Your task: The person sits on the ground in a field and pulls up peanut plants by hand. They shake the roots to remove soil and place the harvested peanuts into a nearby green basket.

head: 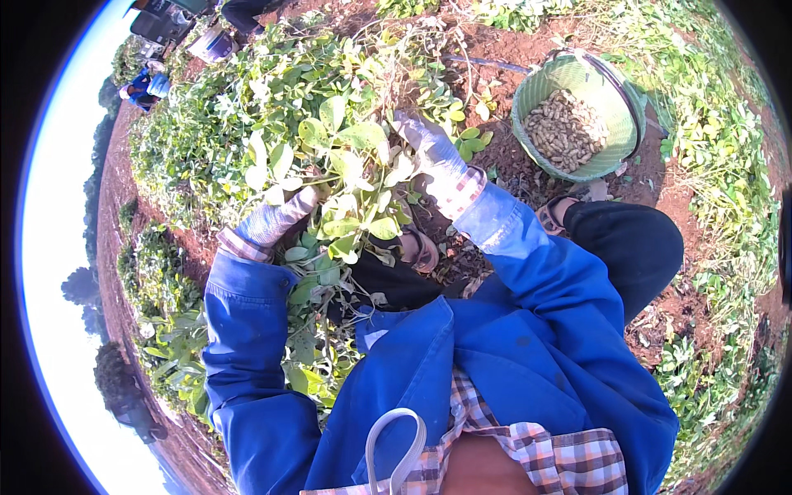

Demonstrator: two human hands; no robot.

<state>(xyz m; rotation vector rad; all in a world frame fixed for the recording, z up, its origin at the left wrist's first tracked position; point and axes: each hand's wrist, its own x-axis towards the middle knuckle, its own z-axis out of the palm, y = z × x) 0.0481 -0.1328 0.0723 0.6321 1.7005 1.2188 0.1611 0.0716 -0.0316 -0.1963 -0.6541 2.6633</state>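
Note:
A leafy bunch of peanut plants (pixel 352 167) lies across my lap, held between my two gloved hands. My left hand (pixel 281 216) grips its stems from the left side, fingers partly hidden by leaves. At the root end, my right hand (pixel 430 145) closes around stems and roots; what sits inside its fingers is hidden. To the right stands a green woven basket (pixel 526 139) with a dark handle, its bottom covered by picked peanuts in the shell (pixel 564 130).
Pulled peanut plants (pixel 730 179) lie in a row on the right, and more foliage (pixel 204 142) spreads on the left. Red soil (pixel 495 37) shows between. Farther off are a white bucket (pixel 212 44) and a crouching person in blue (pixel 143 86). My sandalled feet (pixel 421 250) are below the bunch.

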